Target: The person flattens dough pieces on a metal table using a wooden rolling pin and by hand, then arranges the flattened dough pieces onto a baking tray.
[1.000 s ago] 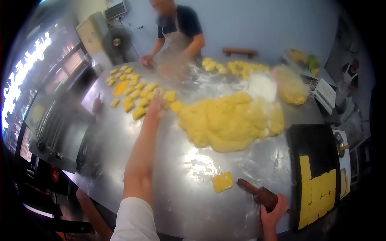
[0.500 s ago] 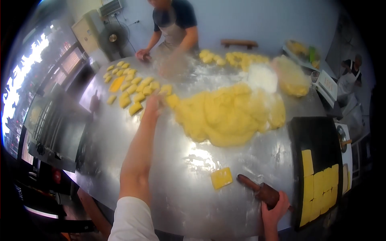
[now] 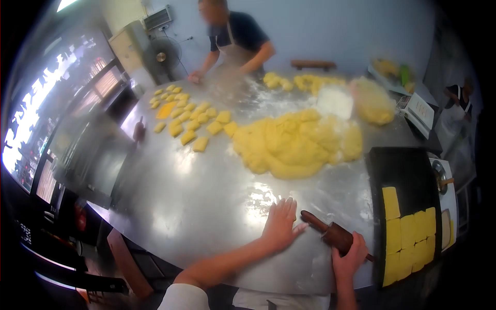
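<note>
My left hand (image 3: 280, 223) lies flat with its fingers stretched out near the front of the metal table, over the spot of the yellow dough square, which it hides almost wholly. Just to its right, my right hand (image 3: 350, 254) is wrapped round the brown rolling pin (image 3: 338, 237), whose left handle points toward my left fingers. Beyond both hands a large mound of yellow dough (image 3: 289, 147) rests on the table (image 3: 206, 206). Small dough pieces (image 3: 187, 137) are spread at the back left.
A black tray (image 3: 403, 170) with flat yellow squares (image 3: 408, 230) stands at the right. White flour (image 3: 335, 102) and a bagged yellow mass (image 3: 376, 106) lie behind the mound. A co-worker (image 3: 240, 41) stands across the table. Another rolling pin (image 3: 139, 130) is at the left.
My left hand has come back from the small dough pieces to the front, over the single square. My right hand still holds the rolling pin. The view has shifted slightly.
</note>
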`<state>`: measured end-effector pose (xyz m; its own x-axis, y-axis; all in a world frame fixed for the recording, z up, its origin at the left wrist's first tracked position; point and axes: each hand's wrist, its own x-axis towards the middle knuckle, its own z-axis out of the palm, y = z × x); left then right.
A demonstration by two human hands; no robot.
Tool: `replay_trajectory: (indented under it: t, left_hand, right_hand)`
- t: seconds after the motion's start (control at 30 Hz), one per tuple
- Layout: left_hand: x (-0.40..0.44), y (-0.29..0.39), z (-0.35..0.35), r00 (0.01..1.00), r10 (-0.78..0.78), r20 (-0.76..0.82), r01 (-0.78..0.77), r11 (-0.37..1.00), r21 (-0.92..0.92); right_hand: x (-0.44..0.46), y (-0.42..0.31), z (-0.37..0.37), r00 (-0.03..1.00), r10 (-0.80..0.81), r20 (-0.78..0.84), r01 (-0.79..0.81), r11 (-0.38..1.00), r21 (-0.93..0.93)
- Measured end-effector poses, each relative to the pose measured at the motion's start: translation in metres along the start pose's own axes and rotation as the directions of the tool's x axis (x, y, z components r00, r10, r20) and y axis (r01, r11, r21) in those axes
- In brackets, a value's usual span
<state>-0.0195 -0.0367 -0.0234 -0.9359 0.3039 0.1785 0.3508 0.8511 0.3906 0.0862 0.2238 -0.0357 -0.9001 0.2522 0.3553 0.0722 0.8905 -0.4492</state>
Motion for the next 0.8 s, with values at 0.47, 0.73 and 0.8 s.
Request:
replay_trajectory:
  t: [0.47,0.73,0.8]
  left_hand:
    - [0.066,-0.024,0.027,0.964,0.056,-0.259,-0.043,0.998,0.055]
    - [0.067,-0.012,0.01,0.976,-0.06,-0.208,0.06,0.998,-0.01]
    - [0.06,-0.012,0.006,0.977,-0.14,-0.158,0.119,0.984,-0.134]
  right_hand:
    - [-0.001,0.0,-0.004,0.998,-0.027,-0.05,0.031,0.996,0.089]
    - [0.0,-0.002,-0.004,1.0,-0.016,-0.002,0.016,0.997,0.072]
    - [0.001,-0.001,-0.009,1.0,0.006,0.004,-0.006,0.998,0.06]
